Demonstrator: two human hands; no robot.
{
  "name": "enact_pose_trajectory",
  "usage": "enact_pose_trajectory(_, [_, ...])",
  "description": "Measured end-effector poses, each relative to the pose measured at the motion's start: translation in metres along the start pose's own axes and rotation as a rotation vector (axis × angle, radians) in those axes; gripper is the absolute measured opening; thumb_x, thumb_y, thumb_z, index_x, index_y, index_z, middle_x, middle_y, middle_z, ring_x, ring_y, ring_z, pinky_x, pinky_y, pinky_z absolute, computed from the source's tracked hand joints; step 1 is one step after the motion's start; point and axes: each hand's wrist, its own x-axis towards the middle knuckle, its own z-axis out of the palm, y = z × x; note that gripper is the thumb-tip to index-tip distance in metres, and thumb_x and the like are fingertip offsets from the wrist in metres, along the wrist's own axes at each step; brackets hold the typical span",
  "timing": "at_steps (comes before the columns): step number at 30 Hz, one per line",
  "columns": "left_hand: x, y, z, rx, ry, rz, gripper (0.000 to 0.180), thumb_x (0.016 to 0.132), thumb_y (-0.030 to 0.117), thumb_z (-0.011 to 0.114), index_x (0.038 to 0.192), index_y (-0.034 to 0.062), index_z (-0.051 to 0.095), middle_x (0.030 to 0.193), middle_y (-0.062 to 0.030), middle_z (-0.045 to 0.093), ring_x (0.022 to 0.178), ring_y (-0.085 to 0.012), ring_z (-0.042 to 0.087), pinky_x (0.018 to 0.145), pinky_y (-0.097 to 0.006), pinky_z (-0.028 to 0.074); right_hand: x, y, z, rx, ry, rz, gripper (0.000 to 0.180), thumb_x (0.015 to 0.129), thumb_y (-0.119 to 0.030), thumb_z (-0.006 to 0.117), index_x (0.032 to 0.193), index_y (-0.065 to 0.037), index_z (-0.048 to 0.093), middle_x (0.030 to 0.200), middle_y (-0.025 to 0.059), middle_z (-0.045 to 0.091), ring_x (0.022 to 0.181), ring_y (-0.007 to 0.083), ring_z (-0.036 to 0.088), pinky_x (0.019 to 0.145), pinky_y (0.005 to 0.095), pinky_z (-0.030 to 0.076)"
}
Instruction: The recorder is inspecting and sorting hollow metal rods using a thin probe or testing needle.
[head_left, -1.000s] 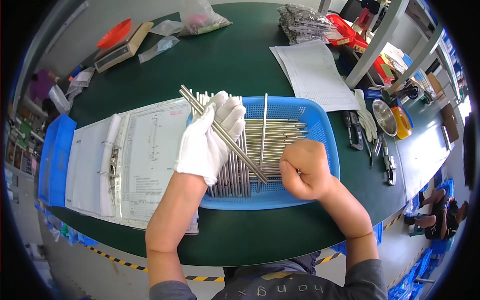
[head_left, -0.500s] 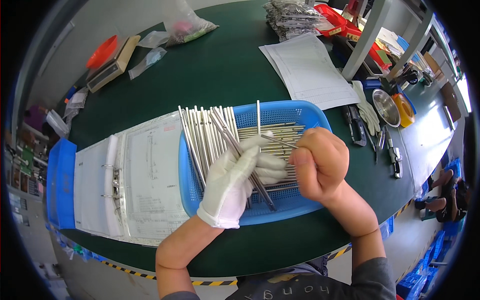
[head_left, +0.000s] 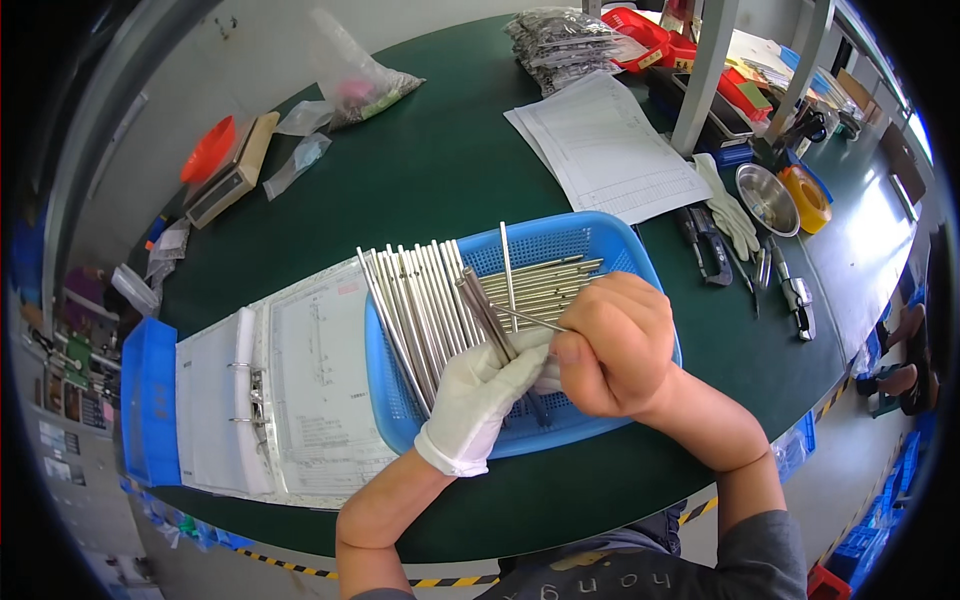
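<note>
At left, an open binder (head_left: 325, 400) beside a blue bin (head_left: 150, 410). Farther back, a scale (head_left: 222, 190) with a red pan (head_left: 208, 150), then a plastic bag (head_left: 360, 85). Behind at right, loose papers (head_left: 610, 150) near stacked packets (head_left: 562, 48) and red trays (head_left: 638, 38); nearer, a pale glove (head_left: 730, 212) beside a metal bowl (head_left: 768, 198).

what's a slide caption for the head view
Gloved left hand, bare right hand holding metal rods over a blue basket
</note>
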Motion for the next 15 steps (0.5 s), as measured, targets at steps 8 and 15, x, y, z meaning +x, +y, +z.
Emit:
enact_pose_trajectory(8, [-0.001, -0.003, -0.004, 0.019, -0.036, 0.013, 0.034, 0.103, 0.015, 0.054, 0.128, -0.0076, 0.058, 0.109, -0.0096, 0.067, 0.096, -0.0135, 0.062, 0.089, -0.028, 0.049, 0.001, -0.001, 0.002, 0.063, -0.018, 0.063, 0.016, 0.071, -0.004, 0.069, 0.069, -0.006, 0.053, 0.057, 0.0071, 0.05, 0.047, 0.0272, 0.05, 0.045, 0.0376, 0.039])
enact_pose_trajectory(15, [-0.002, -0.005, -0.004, 0.091, -0.086, 0.048, 0.034, 0.102, 0.015, 0.057, 0.126, -0.0079, 0.059, 0.111, -0.0102, 0.067, 0.099, -0.014, 0.064, 0.091, -0.029, 0.05, 0.008, -0.005, -0.012, 0.046, -0.186, 0.156, 0.022, 0.079, -0.011, 0.07, 0.067, -0.007, 0.052, 0.053, 0.0075, 0.048, 0.043, 0.0289, 0.048, 0.043, 0.0394, 0.038])
